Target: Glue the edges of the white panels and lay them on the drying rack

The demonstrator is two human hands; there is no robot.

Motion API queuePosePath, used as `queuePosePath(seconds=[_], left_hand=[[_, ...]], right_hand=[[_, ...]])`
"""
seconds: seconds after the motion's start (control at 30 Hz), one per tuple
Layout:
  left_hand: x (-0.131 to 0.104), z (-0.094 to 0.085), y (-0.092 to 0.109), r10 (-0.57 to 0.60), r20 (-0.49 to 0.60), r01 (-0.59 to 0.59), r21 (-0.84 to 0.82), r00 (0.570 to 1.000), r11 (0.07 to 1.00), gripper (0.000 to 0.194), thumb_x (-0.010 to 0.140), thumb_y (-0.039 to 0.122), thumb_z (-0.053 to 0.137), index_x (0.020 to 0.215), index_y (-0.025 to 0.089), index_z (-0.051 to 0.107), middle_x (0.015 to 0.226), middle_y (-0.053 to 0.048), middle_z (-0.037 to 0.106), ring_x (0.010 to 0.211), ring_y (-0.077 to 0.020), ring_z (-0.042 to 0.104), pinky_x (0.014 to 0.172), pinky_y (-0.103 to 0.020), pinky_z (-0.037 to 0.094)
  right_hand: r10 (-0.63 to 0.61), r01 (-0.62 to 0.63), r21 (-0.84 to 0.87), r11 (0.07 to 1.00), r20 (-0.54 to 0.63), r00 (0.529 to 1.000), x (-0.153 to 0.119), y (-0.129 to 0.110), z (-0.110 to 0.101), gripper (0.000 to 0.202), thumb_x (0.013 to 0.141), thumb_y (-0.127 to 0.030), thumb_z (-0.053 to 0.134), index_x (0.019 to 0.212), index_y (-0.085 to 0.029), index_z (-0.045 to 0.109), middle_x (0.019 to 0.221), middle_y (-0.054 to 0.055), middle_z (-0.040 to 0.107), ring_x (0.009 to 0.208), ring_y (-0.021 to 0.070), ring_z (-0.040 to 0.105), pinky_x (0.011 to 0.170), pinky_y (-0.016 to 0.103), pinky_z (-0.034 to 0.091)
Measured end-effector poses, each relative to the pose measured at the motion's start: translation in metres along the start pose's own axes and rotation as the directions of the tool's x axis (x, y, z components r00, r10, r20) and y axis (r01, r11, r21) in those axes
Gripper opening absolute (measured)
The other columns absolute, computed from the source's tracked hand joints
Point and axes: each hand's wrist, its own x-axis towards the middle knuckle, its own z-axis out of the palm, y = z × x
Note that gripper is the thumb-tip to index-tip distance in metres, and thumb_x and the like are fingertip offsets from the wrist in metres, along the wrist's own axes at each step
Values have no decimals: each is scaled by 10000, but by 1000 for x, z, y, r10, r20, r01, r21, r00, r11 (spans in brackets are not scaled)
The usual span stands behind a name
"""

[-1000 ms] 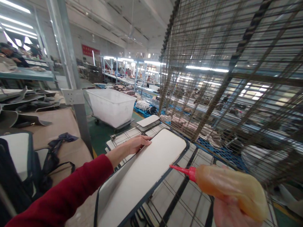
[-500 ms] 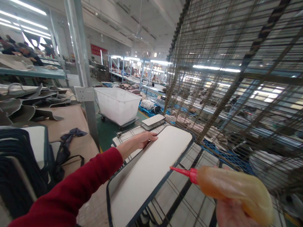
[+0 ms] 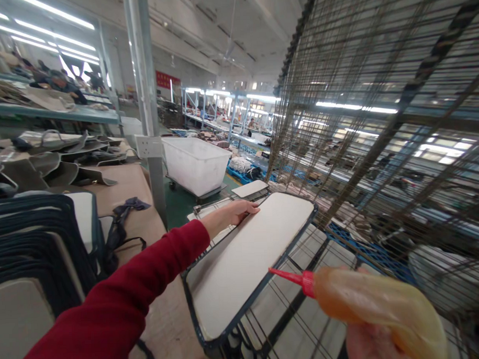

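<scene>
A long white panel with rounded corners and a dark blue edge [image 3: 261, 241] lies tilted across a wire rack [image 3: 283, 298]. My left hand [image 3: 242, 212] grips its far long edge, thumb on the white face and the other fingers hidden behind. In my right hand [image 3: 373, 340] is a squeeze bottle of amber glue-like liquid [image 3: 377, 305] with a red pointed nozzle. The nozzle tip is at the near long edge of the panel, about midway along. Whether liquid is coming out is too small to see.
Dark-edged panels [image 3: 29, 244] stand in a stack at left, beside a brown-topped table [image 3: 125, 178] with grey cut pieces. A metal post [image 3: 144, 88] rises behind it. A white wheeled bin [image 3: 197, 165] stands beyond. A raised wire grid [image 3: 362, 91] slants over the right side.
The nozzle tip has shifted along the panel's near edge towards its lower left end. My left hand keeps its hold on the panel. The whole view has swung slightly left.
</scene>
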Motion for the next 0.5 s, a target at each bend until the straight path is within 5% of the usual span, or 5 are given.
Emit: queuePosePath(seconds=[0.23, 0.5], left_hand=[[-2, 7, 10, 31, -26, -31, 0, 999, 1000, 337, 726, 42, 688, 1040, 165, 672, 733, -12, 692, 606, -160, 640, 701, -329, 556], [-5, 14, 17, 17, -77, -15, 23, 997, 1000, 236, 833, 42, 570, 1035, 149, 625, 646, -5, 654, 531, -156, 616, 639, -325, 549]], right_hand=[[189, -194, 124, 973, 52, 981, -18, 19, -1, 548, 827, -360, 651, 1349, -304, 495, 1350, 88, 542, 1139, 328, 590, 859, 508, 574], [174, -178, 86, 980, 58, 983, -27, 20, 1, 515, 848, -396, 615, 1336, -279, 497, 1342, 102, 547, 1142, 346, 584, 869, 580, 549]])
